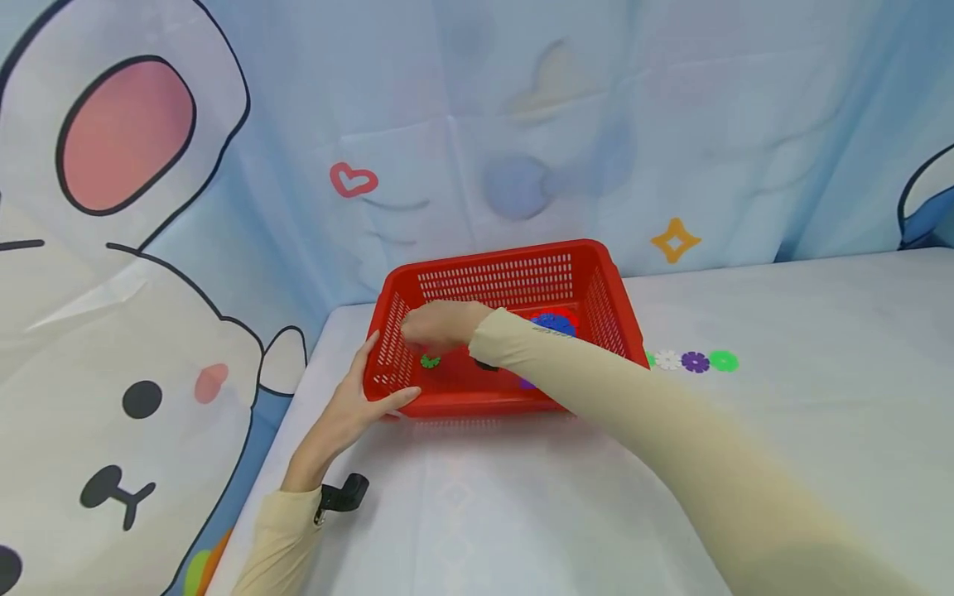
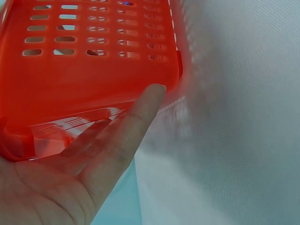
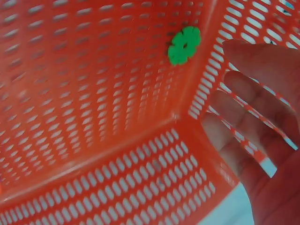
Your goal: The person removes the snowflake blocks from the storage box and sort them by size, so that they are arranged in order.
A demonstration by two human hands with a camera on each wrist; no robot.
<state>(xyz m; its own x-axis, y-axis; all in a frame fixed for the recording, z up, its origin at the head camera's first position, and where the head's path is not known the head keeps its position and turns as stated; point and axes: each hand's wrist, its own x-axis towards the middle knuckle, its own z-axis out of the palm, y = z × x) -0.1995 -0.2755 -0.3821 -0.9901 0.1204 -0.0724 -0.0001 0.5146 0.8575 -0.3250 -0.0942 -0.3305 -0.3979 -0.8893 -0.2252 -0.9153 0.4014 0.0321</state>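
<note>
The right sleeve, nearest the camera, enters from the lower right, its upper part cut off by the frame. It crosses the basket and hides part of its near right side. The basket stands at the back edge of the desk, near its far left corner.

The right hand is over the basket's left end; seen from above, its own back covers the fingers. The right wrist view shows them apart and slightly bent, dim and partly out of frame; they seem to hold nothing, though the poor light makes that uncertain. A green piece lies on the basket floor near that hand.

The left hand is spread wide at the basket's near left corner, thumb along the front, fingers along the left side, partly lost to the left wrist view.

Blue pieces show behind the sleeve, with a red piece half covered; a purple piece barely peeks out. Right of the basket, the row on the desk starts with a green sliver.
</note>
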